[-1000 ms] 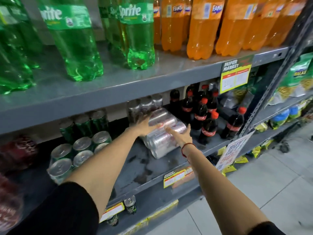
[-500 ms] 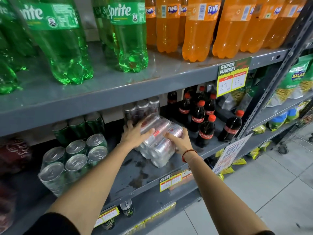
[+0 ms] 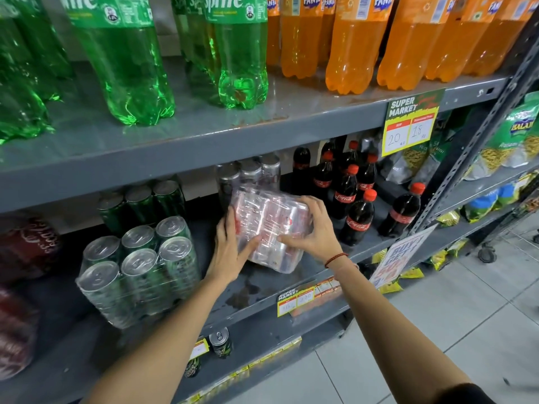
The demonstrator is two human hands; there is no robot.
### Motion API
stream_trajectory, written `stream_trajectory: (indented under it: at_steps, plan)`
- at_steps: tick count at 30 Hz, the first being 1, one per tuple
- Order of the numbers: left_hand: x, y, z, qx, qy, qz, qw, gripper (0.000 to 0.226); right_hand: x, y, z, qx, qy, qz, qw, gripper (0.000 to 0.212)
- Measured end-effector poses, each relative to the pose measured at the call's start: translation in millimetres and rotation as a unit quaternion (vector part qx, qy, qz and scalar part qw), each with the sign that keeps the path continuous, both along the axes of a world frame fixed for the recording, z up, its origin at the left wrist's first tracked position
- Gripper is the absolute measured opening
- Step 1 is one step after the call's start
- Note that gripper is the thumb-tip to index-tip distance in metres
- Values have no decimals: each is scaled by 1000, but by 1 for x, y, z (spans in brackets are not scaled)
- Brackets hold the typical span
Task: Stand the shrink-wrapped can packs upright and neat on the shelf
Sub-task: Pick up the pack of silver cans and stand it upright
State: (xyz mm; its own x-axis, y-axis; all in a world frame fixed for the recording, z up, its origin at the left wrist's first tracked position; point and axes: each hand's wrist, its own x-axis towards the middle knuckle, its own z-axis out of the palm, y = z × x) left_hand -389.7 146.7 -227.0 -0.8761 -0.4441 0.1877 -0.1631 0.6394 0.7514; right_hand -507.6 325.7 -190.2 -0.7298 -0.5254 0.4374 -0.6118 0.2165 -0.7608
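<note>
While both the left hand [image 3: 230, 252] and right hand [image 3: 313, 231] clasp the tilted silver can pack [image 3: 268, 228], rotate it squarely, base flat on the shelf [image 3: 262, 290].

Light falls bright and even from overhead, making the green bottles [image 3: 131, 68] and orange bottles [image 3: 350, 48] glow. Glare streaks the upper shelf [image 3: 291, 112] and the shrink-wrap of the silver can pack [image 3: 271, 228]. The lower shelf's back recess lies in shadow. Wide-angle distortion bends the shelf edges and upright post [image 3: 478, 147]; the red packs [image 3: 26, 252] at far left blur.
</note>
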Motion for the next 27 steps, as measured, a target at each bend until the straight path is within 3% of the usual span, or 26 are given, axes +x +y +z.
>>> stream_trajectory:
  at_steps: [7, 11, 15, 18, 22, 27]
  plan:
    - [20, 7, -16, -29, -64, 20, 997, 101, 19, -3, -25, 16, 169, 5, 985, 72]
    - [19, 11, -12, -26, -83, 39, 995, 105, 20, -1, -28, 56, 176, -3, 983, 74]
    - [23, 11, 1, 43, -27, 66, 996, 115, 20, 5, -19, 19, 79, -16, 997, 74]
    - [20, 31, 19, 94, 40, 138, 985, 106, 14, 1, -5, -8, -27, 9, 1000, 70]
    - [-10, 58, 45, 203, -29, 169, 964, 105, -2, -6, 6, -29, -190, 41, 981, 54]
    - [-34, 58, 51, 239, -47, 188, 951, 113, -12, 1, 5, -29, -216, 33, 975, 36]
